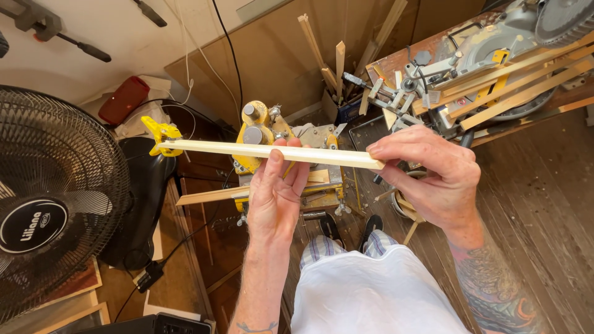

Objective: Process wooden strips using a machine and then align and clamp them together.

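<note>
A black floor fan (pixel 52 204) fills the left edge, well apart from the work. At upper right a miter saw (pixel 495 55) sits on a counter (pixel 396 62), several loose wood strips (pixel 520 86) lying across it. Below the hands stands a yellow clamping tool (pixel 257 133) — partly hidden behind them. A pale wooden strip (pixel 235 148) is held level between both: the left hand (pixel 275 198) pinches its middle, the right hand (pixel 433 179) grips its near end. A yellow clamp (pixel 159 135) sits at its far end.
</note>
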